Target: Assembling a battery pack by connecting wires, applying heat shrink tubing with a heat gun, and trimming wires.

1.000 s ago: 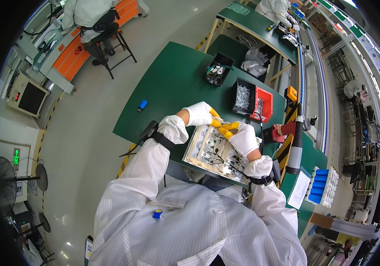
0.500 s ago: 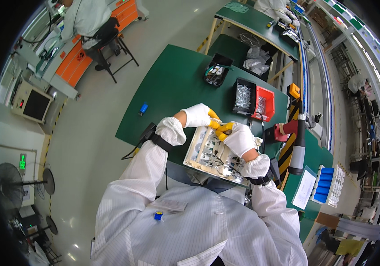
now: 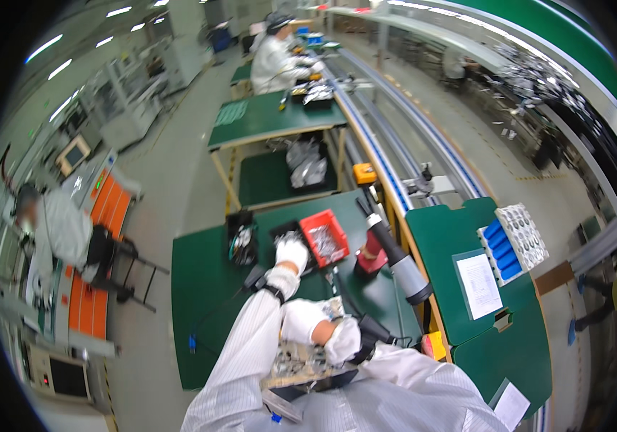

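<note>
The left hand (image 3: 292,255) is seemingly picking metal parts (image 3: 291,236) from the black bin (image 3: 279,230) at its fingers (neither hand's grip can I tell), needing a firm pinch next, the cream housing (image 3: 301,366) lying under the right hand (image 3: 305,322).

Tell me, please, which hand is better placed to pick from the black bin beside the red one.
Likely the left hand, at that black bin; the right hand is farther away, by the pale panel.
</note>
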Action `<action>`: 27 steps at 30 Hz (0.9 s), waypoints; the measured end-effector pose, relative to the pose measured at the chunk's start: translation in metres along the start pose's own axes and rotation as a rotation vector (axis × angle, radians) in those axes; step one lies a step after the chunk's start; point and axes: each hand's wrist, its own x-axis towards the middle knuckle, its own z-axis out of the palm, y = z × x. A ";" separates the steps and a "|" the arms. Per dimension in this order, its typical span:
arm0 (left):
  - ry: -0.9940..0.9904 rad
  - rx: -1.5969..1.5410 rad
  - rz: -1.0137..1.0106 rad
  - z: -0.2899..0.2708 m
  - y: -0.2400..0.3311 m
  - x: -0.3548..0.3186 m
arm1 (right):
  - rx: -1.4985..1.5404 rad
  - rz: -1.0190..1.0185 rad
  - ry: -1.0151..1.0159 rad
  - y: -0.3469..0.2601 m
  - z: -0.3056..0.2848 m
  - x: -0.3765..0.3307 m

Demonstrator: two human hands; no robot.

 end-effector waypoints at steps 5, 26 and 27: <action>-0.202 -0.003 0.119 -0.029 0.037 0.014 | 0.002 0.118 -0.018 0.010 -0.038 -0.013; -0.095 -0.060 0.038 -0.064 0.025 0.003 | -0.054 0.114 -0.104 0.001 -0.042 -0.011; -0.112 -0.027 0.074 -0.063 0.029 -0.001 | -0.060 0.106 -0.104 0.001 -0.039 -0.012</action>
